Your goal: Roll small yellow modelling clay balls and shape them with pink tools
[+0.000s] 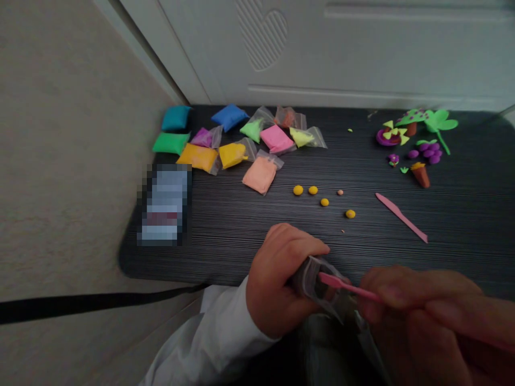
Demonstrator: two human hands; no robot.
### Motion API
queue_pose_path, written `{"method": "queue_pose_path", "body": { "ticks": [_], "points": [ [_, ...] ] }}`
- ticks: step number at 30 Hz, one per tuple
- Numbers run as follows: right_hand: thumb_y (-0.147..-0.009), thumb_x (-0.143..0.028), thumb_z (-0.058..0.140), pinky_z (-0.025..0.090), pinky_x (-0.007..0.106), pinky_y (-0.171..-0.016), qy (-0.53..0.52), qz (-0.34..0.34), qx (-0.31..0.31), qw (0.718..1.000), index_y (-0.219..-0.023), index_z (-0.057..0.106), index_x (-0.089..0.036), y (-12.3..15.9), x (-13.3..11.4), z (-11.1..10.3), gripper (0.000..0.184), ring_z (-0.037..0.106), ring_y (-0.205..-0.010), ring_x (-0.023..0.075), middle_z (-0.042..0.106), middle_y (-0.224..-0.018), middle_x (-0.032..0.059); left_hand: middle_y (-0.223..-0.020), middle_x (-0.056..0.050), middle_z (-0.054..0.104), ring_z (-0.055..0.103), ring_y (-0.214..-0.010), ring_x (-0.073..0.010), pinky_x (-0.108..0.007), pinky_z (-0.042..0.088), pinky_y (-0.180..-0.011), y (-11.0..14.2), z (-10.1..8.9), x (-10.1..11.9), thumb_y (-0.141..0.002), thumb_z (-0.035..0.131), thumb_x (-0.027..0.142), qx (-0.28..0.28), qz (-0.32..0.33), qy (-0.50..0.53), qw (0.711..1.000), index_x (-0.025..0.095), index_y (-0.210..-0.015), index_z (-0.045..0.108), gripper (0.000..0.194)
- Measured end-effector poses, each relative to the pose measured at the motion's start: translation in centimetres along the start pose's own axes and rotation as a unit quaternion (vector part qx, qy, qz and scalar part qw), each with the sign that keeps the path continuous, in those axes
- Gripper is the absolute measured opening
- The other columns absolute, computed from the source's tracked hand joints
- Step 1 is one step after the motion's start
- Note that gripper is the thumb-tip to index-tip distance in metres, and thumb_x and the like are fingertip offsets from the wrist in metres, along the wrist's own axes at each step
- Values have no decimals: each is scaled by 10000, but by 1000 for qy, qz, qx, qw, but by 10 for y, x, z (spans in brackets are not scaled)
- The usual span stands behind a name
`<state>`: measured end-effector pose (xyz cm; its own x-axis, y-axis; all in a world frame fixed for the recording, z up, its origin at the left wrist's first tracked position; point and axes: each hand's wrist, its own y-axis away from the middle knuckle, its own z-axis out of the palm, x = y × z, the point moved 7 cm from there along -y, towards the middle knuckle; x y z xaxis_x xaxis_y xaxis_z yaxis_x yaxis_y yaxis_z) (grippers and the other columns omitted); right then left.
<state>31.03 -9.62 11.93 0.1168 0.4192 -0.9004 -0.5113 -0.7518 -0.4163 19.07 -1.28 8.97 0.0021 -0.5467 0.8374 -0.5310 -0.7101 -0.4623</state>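
My left hand (277,273) is closed around a clear plastic zip bag (310,271) at the table's front edge, and the bag's mouth gapes. Dark contents inside it are hard to make out. In my right hand (426,305), fingers pinch a thin pink modelling tool (356,289), its flat tip at the bag's opening. Beyond my hands lie several small yellow clay balls (324,202) and a tiny peach ball (340,192). A second pink tool, knife-shaped (402,217), rests to their right.
Bags of coloured clay, among them a peach bag (259,175) and a blue bag (229,117), cover the back left of the dark table (225,225). A blurred phone-like object (164,203) lies left. Finished clay pieces, including purple grapes (430,151), stand back right, before a white panel (341,53).
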Motion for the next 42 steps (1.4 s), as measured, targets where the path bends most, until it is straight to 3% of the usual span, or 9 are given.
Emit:
{"method": "queue_pose_path", "body": {
  "ticks": [3, 7, 17, 22, 26, 31, 36, 42],
  "points": [
    [-765, -7, 483, 539, 273, -548, -51, 24, 31, 998, -912, 602, -153, -6, 21, 10, 238, 596, -599, 102, 615, -776, 14, -786, -34, 619, 564, -745, -171, -338, 442, -720, 1, -3, -14, -623, 713, 272, -8, -15, -31, 999, 171, -906, 561, 337],
    [-758, -5, 466, 530, 292, -528, -70, 73, 21, 995, -911, 576, -169, -7, 47, 18, 250, 588, -582, 113, 608, -778, 19, -764, -24, 622, 563, -718, -165, -349, 441, -745, 0, -8, -32, -608, 719, 264, 6, -27, -63, 998, 178, -898, 559, 342],
    [-783, -43, 506, 559, 262, -517, -51, 53, 16, 997, -917, 597, -155, -14, 58, 27, 196, 595, -592, 109, 608, -773, 20, -723, -36, 629, 583, -683, -169, -354, 459, -718, -6, -12, -48, -637, 703, 279, 20, -83, -28, 996, 171, -871, 576, 287],
    [-811, -67, 465, 577, 308, -559, -111, 148, 4, 983, -931, 559, -175, -12, 71, 27, 187, 601, -575, 103, 594, -810, 19, -719, -46, 626, 577, -687, -173, -357, 457, -702, -5, -9, -51, -629, 705, 261, 11, -94, -16, 995, 157, -877, 579, 297],
    [-819, -100, 466, 535, 252, -479, -153, 204, 23, 967, -914, 546, -189, -10, 79, 23, 153, 586, -554, 88, 590, -800, 7, -738, -40, 624, 573, -696, -170, -356, 457, -710, -3, -8, -51, -628, 701, 274, 3, -91, -17, 996, 169, -890, 573, 310],
    [-799, -82, 481, 524, 269, -469, -95, 134, 34, 986, -915, 567, -179, -15, 61, 14, 174, 588, -551, 103, 604, -793, 12, -749, -44, 624, 573, -703, -173, -346, 461, -694, -1, -10, -49, -589, 737, 253, 10, -79, -10, 997, 165, -879, 579, 341],
    [-736, -24, 533, 564, 267, -565, -3, 11, -84, 996, -959, 623, -162, -21, 27, 24, 278, 625, -619, 124, 641, -772, 17, -754, -47, 624, 581, -703, -172, -364, 464, -732, -1, -11, -41, -579, 750, 235, 19, -20, 24, 999, 159, -905, 583, 374],
    [-687, 24, 515, 554, 293, -589, 6, -2, 0, 1000, -945, 627, -130, -7, 20, 19, 320, 637, -690, 161, 665, -770, 40, -719, -70, 619, 571, -687, -181, -356, 456, -672, 2, -2, -35, -612, 720, 264, -42, 17, 102, 994, 139, -923, 594, 359]
  ]
}}
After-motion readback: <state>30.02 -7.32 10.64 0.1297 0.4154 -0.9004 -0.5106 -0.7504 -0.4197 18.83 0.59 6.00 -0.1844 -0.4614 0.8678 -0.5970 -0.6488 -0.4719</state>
